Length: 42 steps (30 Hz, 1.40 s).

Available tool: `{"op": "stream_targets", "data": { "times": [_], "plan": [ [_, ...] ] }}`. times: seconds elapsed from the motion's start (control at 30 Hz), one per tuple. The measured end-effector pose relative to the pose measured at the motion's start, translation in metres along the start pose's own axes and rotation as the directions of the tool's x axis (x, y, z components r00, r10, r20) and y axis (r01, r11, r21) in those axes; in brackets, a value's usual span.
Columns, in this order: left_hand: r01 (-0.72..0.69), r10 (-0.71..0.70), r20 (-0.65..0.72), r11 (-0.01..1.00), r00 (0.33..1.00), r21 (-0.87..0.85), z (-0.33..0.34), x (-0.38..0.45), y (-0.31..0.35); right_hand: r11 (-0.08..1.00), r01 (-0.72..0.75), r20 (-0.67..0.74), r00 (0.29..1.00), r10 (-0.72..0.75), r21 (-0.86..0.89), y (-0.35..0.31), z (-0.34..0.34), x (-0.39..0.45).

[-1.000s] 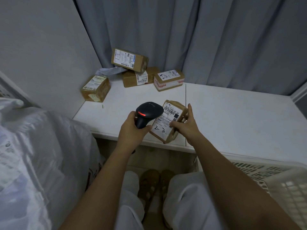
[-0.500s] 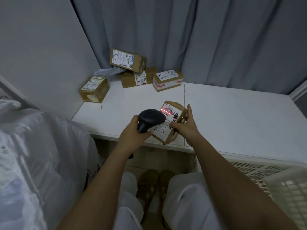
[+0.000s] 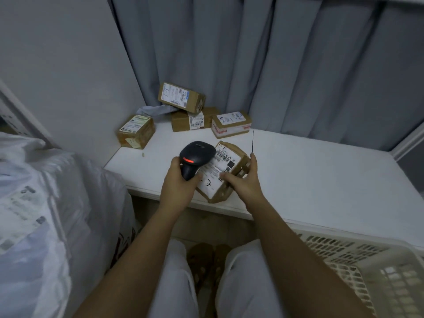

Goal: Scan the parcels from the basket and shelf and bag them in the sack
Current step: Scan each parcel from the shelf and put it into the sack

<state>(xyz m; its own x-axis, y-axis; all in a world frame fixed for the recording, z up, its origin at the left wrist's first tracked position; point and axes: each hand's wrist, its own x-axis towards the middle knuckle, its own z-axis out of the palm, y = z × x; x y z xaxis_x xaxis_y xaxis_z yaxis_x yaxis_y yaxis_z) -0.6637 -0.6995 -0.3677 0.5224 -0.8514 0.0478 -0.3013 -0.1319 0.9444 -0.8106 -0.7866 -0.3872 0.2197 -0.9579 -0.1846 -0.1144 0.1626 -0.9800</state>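
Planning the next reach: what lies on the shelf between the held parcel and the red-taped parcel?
Head view: only bare white shelf between the held parcel and the red-taped parcel.

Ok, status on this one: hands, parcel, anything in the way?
Left hand grips scanner. Right hand holds parcel, label up, over the shelf edge. Scanner head overlaps the label; nothing else in the way.

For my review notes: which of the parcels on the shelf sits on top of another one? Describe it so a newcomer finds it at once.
Start at the white shelf and follow it to its back left corner by the grey curtain. Four brown parcels cluster there; the top parcel is the only one raised, resting tilted on the parcel beneath, its white label facing up.
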Motion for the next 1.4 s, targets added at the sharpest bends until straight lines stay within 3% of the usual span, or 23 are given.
{"op": "stream_targets", "data": {
  "times": [0.27, 0.37, 0.57, 0.7, 0.8, 0.87, 1.03, 1.17, 1.27, 1.33, 1.4],
  "plan": [
    [-0.155, 0.106, -0.274, 0.974, 0.956, -0.166, -0.088, -0.081, 0.079, 0.951, 0.21, 0.02, 0.975, -0.221, 0.227, -0.082, 0.05, -0.088],
    [-0.226, 0.142, -0.384, 0.957, 0.912, -0.183, -0.134, -0.122, 0.103, 0.917, 0.234, 0.133, 0.948, -0.289, 0.322, -0.125, 0.076, -0.127],
    [-0.301, 0.149, -0.568, 0.936, 0.81, -0.184, -0.235, -0.205, 0.125, 0.907, 0.289, 0.372, 0.84, -0.394, 0.307, -0.177, 0.162, -0.203],
    [-0.281, 0.105, -0.699, 0.949, 0.707, -0.142, -0.299, -0.255, 0.116, 0.903, 0.41, 0.586, 0.702, -0.404, 0.132, -0.179, 0.215, -0.245],
    [-0.21, 0.067, -0.765, 0.974, 0.641, -0.09, -0.333, -0.29, 0.098, 0.729, 0.663, 0.736, 0.578, -0.354, -0.17, -0.154, 0.243, -0.273],
    [-0.144, 0.058, -0.799, 0.989, 0.599, -0.037, -0.345, -0.309, 0.083, 0.625, 0.737, 0.789, 0.533, -0.305, -0.257, -0.133, 0.259, -0.286],
    [0.036, 0.022, -0.825, 0.998, 0.565, 0.051, -0.361, -0.327, 0.038, 0.679, 0.64, 0.741, 0.638, -0.209, -0.36, -0.088, 0.291, -0.305],
    [0.185, -0.095, -0.796, 0.983, 0.598, 0.021, -0.357, -0.32, 0.005, 0.63, 0.631, 0.721, 0.675, -0.156, -0.454, -0.06, 0.3, -0.304],
    [0.197, -0.163, -0.781, 0.979, 0.603, -0.053, -0.35, -0.316, -0.007, 0.509, 0.718, 0.773, 0.617, -0.148, -0.475, -0.053, 0.3, -0.294],
    [0.18, -0.169, -0.79, 0.981, 0.59, -0.075, -0.349, -0.312, -0.012, 0.381, 0.804, 0.809, 0.554, -0.197, -0.457, -0.054, 0.299, -0.286],
    [0.17, -0.173, -0.789, 0.981, 0.589, -0.088, -0.351, -0.309, -0.012, 0.318, 0.86, 0.831, 0.486, -0.27, -0.399, -0.055, 0.297, -0.28]
  ]
}}
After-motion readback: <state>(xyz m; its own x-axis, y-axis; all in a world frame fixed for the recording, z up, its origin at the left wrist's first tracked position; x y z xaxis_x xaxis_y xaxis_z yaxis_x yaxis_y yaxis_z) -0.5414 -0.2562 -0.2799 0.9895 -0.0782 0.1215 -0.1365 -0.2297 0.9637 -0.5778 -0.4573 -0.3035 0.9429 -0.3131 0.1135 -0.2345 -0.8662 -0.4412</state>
